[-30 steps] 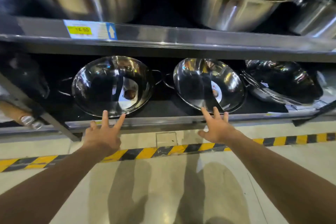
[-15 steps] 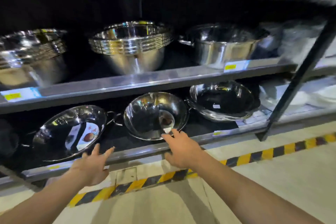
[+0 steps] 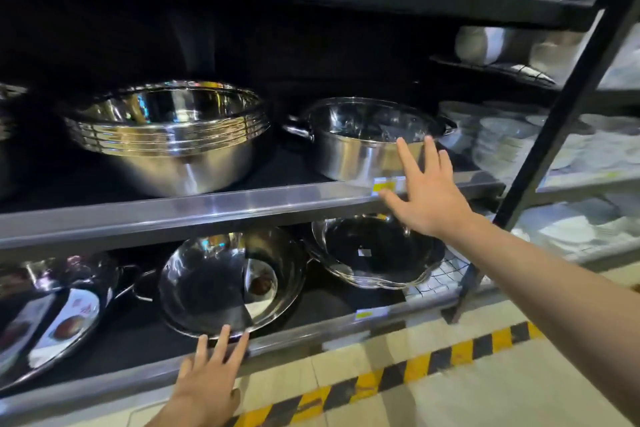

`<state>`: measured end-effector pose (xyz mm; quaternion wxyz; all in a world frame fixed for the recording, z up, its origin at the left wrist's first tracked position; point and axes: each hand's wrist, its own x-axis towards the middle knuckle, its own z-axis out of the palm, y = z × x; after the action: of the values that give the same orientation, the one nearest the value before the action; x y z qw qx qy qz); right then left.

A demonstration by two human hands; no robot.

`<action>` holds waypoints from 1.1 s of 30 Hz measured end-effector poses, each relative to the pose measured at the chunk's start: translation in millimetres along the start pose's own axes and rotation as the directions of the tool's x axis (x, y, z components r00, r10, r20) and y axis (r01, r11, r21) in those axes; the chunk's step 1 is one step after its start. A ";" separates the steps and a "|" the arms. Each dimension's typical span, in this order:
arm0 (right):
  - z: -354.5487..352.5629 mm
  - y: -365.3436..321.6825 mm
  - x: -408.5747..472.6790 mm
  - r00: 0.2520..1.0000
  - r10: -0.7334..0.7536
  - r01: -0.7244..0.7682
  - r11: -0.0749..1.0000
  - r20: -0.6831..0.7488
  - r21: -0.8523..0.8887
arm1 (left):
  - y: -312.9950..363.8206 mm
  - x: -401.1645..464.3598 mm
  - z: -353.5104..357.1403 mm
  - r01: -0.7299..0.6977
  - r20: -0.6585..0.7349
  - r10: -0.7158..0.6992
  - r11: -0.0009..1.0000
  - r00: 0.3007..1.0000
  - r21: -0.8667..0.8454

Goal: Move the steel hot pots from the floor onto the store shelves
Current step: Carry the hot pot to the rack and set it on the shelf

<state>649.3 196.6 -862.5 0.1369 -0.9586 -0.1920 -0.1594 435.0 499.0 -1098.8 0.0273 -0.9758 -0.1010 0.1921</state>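
At the middle shelf (image 3: pixel 214 204), right hand (image 3: pixel 427 196) spread, empty, near the handled steel pot (image 3: pixel 360 142); left hand (image 3: pixel 211 381) flat, empty, by the divided hot pot (image 3: pixel 232 281): advise steadying rims, not polished walls.

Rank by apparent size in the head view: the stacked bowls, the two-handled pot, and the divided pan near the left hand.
1. stacked bowls, widest.
2 and 3. two-handled pot and divided pan look alike; the pan sits nearer the camera, so no ranking.
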 end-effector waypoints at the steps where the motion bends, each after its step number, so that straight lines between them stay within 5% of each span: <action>1: -0.7 4.1 9.7 0.999 0.025 -0.026 1.000 0.041 0.014 | 1.8 1.6 2.4 0.024 0.011 -0.024 1.000 1.000 0.006; 4: 1.5 10.8 23.2 0.994 0.013 -0.018 0.999 0.112 0.044 | 6.2 -2.2 -4.4 0.081 -0.001 -0.081 0.997 0.997 0.014; 6: 1.9 16.6 23.8 0.996 -0.004 -0.001 0.998 0.089 0.060 | 8.7 -10.3 -17.4 0.008 -0.178 -0.004 1.000 0.984 0.023; 7: 1.8 18.8 24.1 0.997 -0.013 0.008 0.998 0.079 0.061 | 8.6 -14.9 -22.9 0.046 -0.110 -0.036 0.995 0.993 0.092; 10: -5.7 22.4 27.9 0.994 -0.002 -0.002 0.999 0.112 0.036 | 17.8 -17.7 -8.5 -0.015 -0.367 0.057 0.993 0.929 0.116; 12: -11.3 23.5 32.7 0.990 0.010 -0.012 1.000 0.142 0.015 | 25.9 -20.5 -17.7 -0.061 -0.378 0.097 0.993 0.921 0.106; 15: -16.1 24.9 36.8 0.980 0.002 -0.005 1.000 0.199 0.013 | 35.0 -32.9 -67.6 -0.125 -0.148 0.127 0.992 0.981 0.025; 17: -19.2 26.0 38.5 0.976 -0.002 -0.001 1.000 0.220 0.013 | 40.7 -31.0 -104.2 -0.240 -0.209 0.215 0.965 0.954 -0.104; 19: -24.0 27.2 42.3 0.984 0.016 -0.023 0.999 0.180 0.037 | 55.8 -34.9 -154.7 -0.438 -0.439 0.329 0.882 0.836 -0.173; 21: -28.4 29.0 47.7 0.987 0.092 -0.103 0.991 0.129 0.086 | 73.5 -31.3 -210.9 -0.591 -0.720 0.316 0.790 0.618 -0.161; 23: -31.6 31.2 54.4 0.974 0.180 -0.194 0.975 0.136 0.104 | 88.5 -9.0 -263.8 -0.617 -0.828 0.264 0.778 0.494 -0.119; 24: -32.2 32.2 56.9 0.965 0.210 -0.228 0.968 0.158 0.105 | 94.5 4.0 -286.5 -0.561 -0.837 0.233 0.822 0.496 -0.103; 28: -29.5 34.5 62.0 0.956 0.199 -0.223 0.971 0.216 0.091 | 93.9 59.3 -322.9 -0.240 -0.591 0.113 0.961 0.799 -0.140; 33: -27.3 43.6 65.0 0.954 0.185 -0.213 0.971 0.235 0.104 | 90.7 84.5 -310.6 -0.307 -0.528 0.177 0.936 0.831 -0.170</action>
<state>717.2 170.1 -823.1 0.1910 -0.9742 -0.1183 -0.0235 646.6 423.2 -851.1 -0.0938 -0.9921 0.0119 -0.0819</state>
